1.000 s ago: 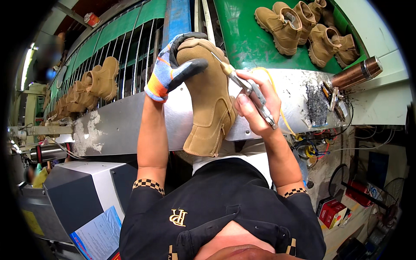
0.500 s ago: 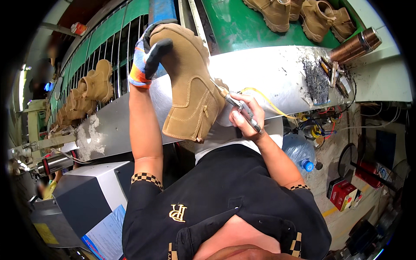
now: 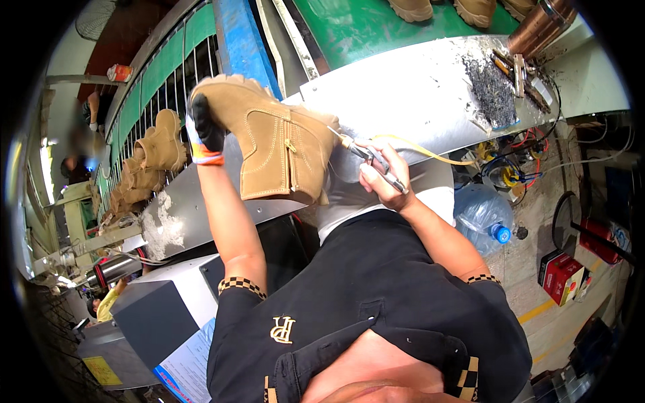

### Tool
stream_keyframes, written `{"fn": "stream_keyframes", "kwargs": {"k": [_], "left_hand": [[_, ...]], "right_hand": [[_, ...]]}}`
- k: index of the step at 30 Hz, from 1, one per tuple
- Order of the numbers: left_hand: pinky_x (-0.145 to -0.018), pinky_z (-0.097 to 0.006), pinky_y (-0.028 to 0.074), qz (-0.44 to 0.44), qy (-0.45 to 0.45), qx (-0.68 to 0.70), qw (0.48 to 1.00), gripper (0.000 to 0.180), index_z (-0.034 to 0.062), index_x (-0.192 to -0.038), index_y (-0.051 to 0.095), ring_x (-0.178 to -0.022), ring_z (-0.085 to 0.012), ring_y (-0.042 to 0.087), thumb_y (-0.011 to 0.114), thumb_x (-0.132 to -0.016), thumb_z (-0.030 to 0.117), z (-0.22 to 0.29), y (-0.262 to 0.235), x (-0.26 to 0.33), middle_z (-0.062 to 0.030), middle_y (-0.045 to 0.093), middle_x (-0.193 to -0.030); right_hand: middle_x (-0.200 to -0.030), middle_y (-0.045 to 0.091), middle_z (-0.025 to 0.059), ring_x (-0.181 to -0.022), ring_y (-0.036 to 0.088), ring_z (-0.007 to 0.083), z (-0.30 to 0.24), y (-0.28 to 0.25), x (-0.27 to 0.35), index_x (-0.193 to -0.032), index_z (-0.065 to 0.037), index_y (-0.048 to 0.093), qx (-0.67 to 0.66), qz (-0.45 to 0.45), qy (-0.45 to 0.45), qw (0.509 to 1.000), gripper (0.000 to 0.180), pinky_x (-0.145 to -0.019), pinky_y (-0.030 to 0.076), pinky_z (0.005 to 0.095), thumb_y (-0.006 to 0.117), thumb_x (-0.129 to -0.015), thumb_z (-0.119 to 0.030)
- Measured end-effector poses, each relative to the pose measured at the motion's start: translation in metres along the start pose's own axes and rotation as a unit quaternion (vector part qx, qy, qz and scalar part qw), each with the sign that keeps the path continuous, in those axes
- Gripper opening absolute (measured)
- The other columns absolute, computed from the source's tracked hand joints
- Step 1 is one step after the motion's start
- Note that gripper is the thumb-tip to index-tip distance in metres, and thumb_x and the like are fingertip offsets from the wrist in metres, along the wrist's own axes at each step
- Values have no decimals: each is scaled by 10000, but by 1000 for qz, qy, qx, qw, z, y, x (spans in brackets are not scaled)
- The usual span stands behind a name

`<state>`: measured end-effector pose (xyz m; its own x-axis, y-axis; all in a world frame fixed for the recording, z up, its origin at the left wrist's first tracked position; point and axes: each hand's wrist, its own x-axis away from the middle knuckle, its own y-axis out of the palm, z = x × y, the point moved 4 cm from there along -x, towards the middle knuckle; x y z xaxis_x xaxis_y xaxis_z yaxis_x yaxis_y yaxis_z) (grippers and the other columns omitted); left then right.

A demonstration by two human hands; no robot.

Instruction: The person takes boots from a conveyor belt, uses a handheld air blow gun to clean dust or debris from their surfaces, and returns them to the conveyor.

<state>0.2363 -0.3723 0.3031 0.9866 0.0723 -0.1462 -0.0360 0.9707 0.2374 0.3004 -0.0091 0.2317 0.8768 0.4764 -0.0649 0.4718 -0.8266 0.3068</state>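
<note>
My left hand (image 3: 207,131), in a black-palmed glove with an orange and blue cuff, is closed around the toe of a tan suede boot (image 3: 265,138). The boot is held upside down, toe to the left, its shaft opening toward me and its side zipper facing up. In my bare right hand (image 3: 391,176) is a slim metal hand tool (image 3: 363,152) with a thin pointed tip. That tip reaches the boot's heel edge; whether it touches cannot be made out. A yellow hose (image 3: 430,152) runs behind my right hand; its join to the tool is hidden.
A metal ledge (image 3: 403,87) with black residue lies beyond my hands. Several tan boots (image 3: 161,144) stand on a wire rack at left; more sit on a green surface (image 3: 363,30). A copper-coloured flask (image 3: 541,30) is at far right, a large water bottle (image 3: 480,215) below.
My left hand has turned the boot, so its toe has swung left and nearer to me. My right hand keeps the tool near the heel. The whole view has shifted a little.
</note>
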Motion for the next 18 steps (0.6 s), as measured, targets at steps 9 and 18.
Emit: {"fn": "stream_keyframes", "kwargs": {"k": [9, 18], "left_hand": [[-1034, -432, 453, 225, -97, 59, 968, 697, 2, -1302, 528, -1170, -298, 576, 567, -904, 573, -34, -29, 94, -156, 588, -1292], [-963, -448, 510, 357, -225, 12, 906, 662, 44, -1372, 472, -1182, -284, 576, 594, -922, 513, -23, -14, 195, -131, 555, -1335]], "right_hand": [[-664, 518, 5, -545, 468, 55, -8, 17, -17, -1261, 16, 505, -28, 22, -36, 999, 369, -518, 387, 227, 519, -896, -32], [-737, 584, 26, -630, 529, 76, 13, 30, -43, -1246, 15, 533, 47, 22, -45, 998, 398, -574, 432, 241, 572, -861, -76]]}}
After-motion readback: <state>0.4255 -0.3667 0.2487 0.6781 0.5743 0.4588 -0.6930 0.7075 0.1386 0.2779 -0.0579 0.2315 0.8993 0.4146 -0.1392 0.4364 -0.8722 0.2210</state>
